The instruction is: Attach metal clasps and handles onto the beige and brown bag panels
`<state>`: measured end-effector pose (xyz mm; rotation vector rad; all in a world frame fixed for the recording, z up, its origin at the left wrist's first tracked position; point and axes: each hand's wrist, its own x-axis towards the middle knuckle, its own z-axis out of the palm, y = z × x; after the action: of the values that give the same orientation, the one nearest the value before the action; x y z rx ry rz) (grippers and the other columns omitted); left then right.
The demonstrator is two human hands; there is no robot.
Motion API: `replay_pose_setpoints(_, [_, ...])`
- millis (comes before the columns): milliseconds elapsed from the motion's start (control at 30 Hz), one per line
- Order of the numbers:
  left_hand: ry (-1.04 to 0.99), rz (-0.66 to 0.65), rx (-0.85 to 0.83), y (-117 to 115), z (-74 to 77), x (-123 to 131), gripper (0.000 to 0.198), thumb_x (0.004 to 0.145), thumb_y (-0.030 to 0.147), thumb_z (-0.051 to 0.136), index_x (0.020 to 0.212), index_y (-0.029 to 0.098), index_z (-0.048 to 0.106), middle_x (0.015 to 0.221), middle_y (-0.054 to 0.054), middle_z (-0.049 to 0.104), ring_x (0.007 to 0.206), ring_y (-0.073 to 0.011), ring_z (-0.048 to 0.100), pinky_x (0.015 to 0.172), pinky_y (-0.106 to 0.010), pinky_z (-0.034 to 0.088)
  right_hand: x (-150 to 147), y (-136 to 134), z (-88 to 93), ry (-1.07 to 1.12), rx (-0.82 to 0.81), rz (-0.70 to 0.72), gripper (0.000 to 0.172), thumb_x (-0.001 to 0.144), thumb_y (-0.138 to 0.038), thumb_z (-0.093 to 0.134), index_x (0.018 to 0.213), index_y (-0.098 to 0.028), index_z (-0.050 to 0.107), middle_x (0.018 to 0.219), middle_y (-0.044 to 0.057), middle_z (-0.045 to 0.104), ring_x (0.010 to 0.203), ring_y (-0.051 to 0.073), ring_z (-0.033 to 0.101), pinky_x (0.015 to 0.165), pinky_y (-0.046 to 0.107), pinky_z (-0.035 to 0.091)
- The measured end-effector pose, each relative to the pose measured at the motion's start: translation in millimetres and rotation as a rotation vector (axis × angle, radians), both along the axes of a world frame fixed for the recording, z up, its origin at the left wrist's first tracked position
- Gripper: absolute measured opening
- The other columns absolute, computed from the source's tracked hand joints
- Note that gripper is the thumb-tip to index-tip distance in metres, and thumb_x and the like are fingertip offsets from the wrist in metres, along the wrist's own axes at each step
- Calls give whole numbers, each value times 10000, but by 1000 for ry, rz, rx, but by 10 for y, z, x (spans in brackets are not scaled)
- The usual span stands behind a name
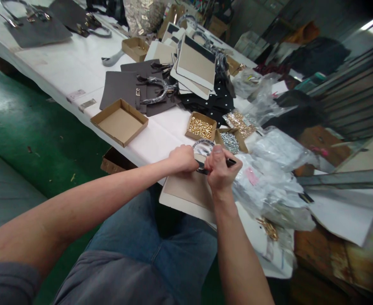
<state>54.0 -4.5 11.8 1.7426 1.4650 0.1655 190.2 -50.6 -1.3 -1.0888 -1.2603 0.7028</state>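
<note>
A beige bag panel (186, 190) lies at the table's near edge, partly over my lap. A loop-shaped bag handle (202, 143) in clear wrap stands at its far end. My left hand (184, 159) is closed beside the loop, its curled fingers at the handle's lower end; exactly how they grip is hidden. Just to the right, my right hand (221, 168) is a fist with the thumb on top, wrapped round a small tool whose dark end (231, 162) sticks out. The tool's working end is hidden by my fingers.
Beyond my hands sit a box of gold-coloured fittings (201, 127) and a box of silver ones (229, 142). A shallow cardboard tray (120, 123) is at left. Grey bag panels (119, 89) and stacked beige panels (196, 63) lie farther back. Plastic bags (265, 178) crowd the right.
</note>
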Motion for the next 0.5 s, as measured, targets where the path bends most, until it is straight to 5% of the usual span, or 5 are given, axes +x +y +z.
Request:
replay_pose_setpoints(300, [48, -14, 57, -63, 53, -11, 602, 846, 461, 875, 1310, 90, 779, 1305, -295, 810, 1218, -447, 791, 919, -405, 604, 164, 61, 172, 168, -110, 109, 656, 1021, -614, 831, 625, -246, 459, 537, -77, 359, 464, 94, 347, 438, 284, 272])
replay_pose_setpoints(500, [46, -26, 70, -42, -20, -17, 605, 825, 420, 885, 1327, 106, 762, 1320, -276, 810, 1189, -426, 800, 899, -398, 606, 37, -234, 274, 280, 100, -12, 691, 1097, -554, 742, 587, -246, 393, 519, -80, 301, 447, 92, 292, 450, 283, 286])
